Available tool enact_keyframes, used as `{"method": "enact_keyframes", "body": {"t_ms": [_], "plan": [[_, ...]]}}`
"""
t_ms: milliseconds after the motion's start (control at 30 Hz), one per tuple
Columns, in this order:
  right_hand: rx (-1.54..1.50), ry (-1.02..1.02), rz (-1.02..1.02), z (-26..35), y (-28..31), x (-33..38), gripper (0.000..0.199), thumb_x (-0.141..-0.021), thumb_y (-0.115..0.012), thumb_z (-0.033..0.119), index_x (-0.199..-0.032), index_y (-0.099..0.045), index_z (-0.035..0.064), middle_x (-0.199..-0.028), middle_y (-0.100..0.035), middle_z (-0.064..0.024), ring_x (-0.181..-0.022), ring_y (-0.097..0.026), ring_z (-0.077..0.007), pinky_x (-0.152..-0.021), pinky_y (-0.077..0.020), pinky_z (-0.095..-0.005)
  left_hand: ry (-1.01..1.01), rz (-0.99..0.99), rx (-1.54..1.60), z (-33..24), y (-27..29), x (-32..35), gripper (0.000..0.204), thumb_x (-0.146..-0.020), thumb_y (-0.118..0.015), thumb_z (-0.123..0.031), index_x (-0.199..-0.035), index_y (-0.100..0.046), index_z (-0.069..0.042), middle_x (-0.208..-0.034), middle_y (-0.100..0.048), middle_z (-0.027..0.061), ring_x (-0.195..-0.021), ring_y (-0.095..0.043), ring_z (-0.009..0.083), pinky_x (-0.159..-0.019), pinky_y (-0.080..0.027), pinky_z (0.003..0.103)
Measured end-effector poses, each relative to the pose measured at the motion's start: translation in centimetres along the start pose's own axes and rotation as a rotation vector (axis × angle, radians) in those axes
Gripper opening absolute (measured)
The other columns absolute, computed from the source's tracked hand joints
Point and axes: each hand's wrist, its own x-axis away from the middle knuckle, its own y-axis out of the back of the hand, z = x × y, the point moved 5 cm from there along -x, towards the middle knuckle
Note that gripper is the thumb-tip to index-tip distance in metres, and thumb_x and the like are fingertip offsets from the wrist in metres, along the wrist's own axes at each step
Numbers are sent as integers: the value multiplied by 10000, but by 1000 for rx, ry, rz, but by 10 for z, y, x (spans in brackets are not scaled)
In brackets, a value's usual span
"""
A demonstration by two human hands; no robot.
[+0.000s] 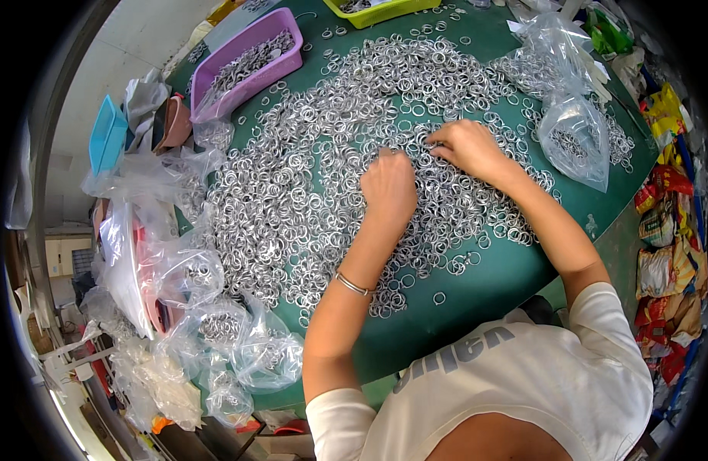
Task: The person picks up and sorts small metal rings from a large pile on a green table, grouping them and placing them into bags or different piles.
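Observation:
A broad heap of silvery metal rings [269,200] spreads over the green table [415,323]. Near the heap's middle is my left hand [388,187], its fingers curled in and the back of the hand turned up. Whatever its fingertips hold is hidden. My right hand [471,150] rests a little farther right and slightly farther away, over the rings. Its thumb and fingers come together in a pinch, and what lies between them is too small to make out. A single ring [439,298] lies apart near the front edge.
A purple basket [299,48] of small metal pieces stands far left, with a yellow-green tray [385,14] beyond. Clear plastic bags [584,146] with rings sit at the right; more plastic bags [254,353] crowd the left. A blue container [108,137] stands at the left edge.

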Motion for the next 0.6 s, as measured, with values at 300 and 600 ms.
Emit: {"method": "enact_keyframes", "body": {"t_ms": [300, 600], "plan": [[-1334, -288, 417, -19, 3, 11, 167, -871, -559, 146, -914, -572, -14, -634, -540, -28, -506, -372, -66, -356, -300, -208, -3, -238, 308, 15, 29, 7, 128, -795, -590, -85, -817, -637, 32, -781, -615, 147, -665, -599, 275, -596, -472, 349], [-2247, -299, 323, -30, -3, 9, 165, -913, -455, 136, -1005, -502, 7, -687, -419, -26, -535, -378, -79, -324, -305, -180, 382, 266, 1903, 40, 7, 25, 192, -830, -446, -111, -929, -528, 32, -856, -559, 183, -548, -416, 135, -395, -291, 218]]}}
